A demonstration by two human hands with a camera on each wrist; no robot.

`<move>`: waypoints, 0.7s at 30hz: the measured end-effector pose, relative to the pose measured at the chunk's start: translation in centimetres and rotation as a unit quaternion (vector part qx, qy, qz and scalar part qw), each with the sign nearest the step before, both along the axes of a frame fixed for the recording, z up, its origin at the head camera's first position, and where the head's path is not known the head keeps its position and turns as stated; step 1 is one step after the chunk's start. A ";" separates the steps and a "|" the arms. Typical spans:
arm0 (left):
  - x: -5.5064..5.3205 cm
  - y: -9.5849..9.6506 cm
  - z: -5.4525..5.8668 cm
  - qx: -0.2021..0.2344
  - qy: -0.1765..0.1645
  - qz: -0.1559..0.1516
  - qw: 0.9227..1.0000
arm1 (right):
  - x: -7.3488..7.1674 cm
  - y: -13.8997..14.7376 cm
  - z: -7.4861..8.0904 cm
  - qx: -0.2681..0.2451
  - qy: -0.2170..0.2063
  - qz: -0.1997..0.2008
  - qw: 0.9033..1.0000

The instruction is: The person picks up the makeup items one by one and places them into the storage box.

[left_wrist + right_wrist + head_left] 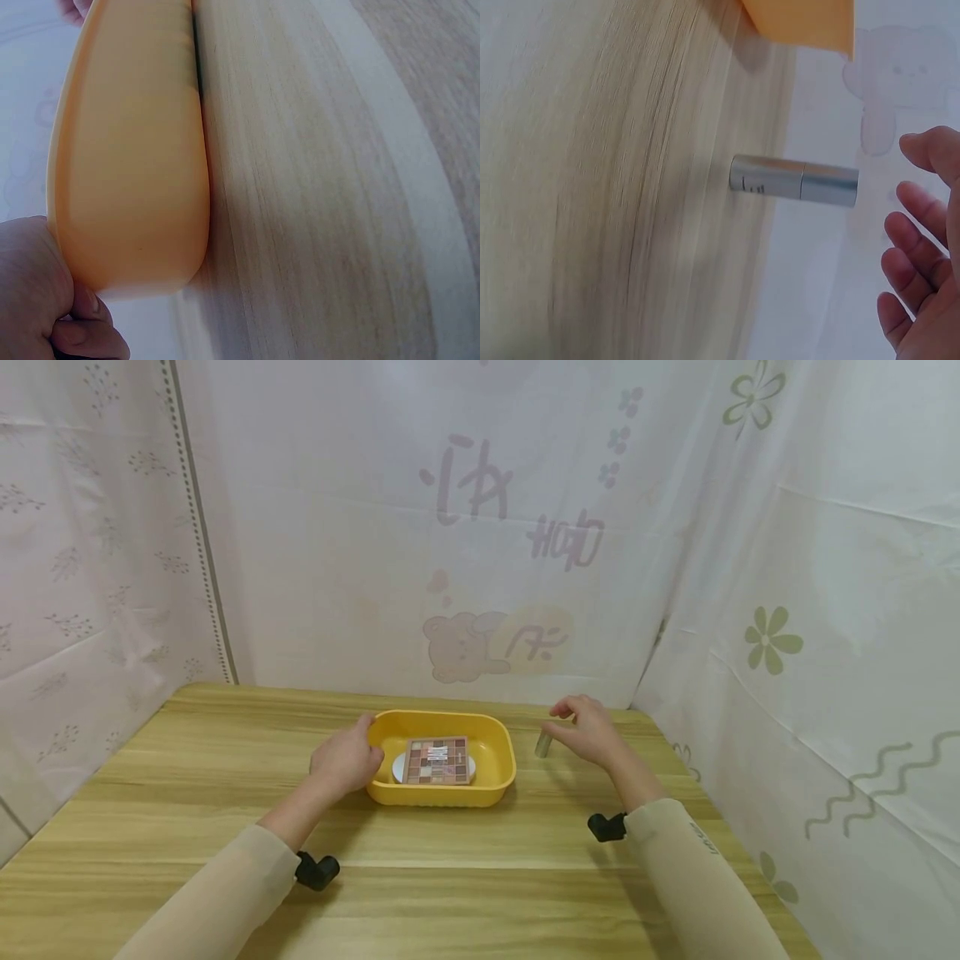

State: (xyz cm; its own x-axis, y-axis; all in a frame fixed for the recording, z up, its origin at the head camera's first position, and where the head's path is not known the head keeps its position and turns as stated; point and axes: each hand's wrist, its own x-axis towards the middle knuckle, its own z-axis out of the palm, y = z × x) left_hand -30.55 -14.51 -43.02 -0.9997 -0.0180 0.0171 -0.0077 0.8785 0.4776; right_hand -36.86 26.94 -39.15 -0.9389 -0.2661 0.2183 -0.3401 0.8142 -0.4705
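A yellow plastic basin point(492, 752) sits on the wooden table, and my left hand point(347, 758) grips its left rim, thumb inside. In the left wrist view the left fingers point(86, 334) curl at the end of the basin point(135, 150). Inside the basin an eyeshadow palette point(437, 762) lies on a white round-edged object point(398, 768), mostly hidden beneath it. To the basin's right a silver lipstick tube point(793, 180) stands upright on the table. My right hand point(587, 731) hovers just above and beside the tube; the right wrist view shows its fingers apart from it, holding nothing.
The wooden table point(450, 893) reaches back to a printed white curtain point(337, 568). Another curtain point(840, 610) hangs along the right side, near the right arm. Small black devices point(318, 871) are worn at both wrists.
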 end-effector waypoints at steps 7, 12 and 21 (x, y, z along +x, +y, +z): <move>0.0 0.0 -0.1 0.003 0.001 -0.001 1.000 | -0.2 1.3 -0.6 -0.008 -0.034 -0.019 0.999; 0.0 0.0 -0.1 0.000 0.004 0.000 1.000 | -0.2 1.8 -1.2 -0.008 -0.054 -0.025 0.998; 0.0 0.1 0.1 -0.003 0.004 0.001 1.000 | -0.3 2.3 -2.2 -0.008 -0.072 -0.017 0.997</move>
State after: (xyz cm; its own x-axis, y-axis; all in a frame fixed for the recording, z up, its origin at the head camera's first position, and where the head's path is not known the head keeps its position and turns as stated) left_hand -30.51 -14.46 -42.95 -0.9994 -0.0209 0.0262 -0.0060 0.8813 0.4726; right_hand -37.17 29.23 -41.37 -0.9692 -0.2312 0.0852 -0.2408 0.8156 -0.5261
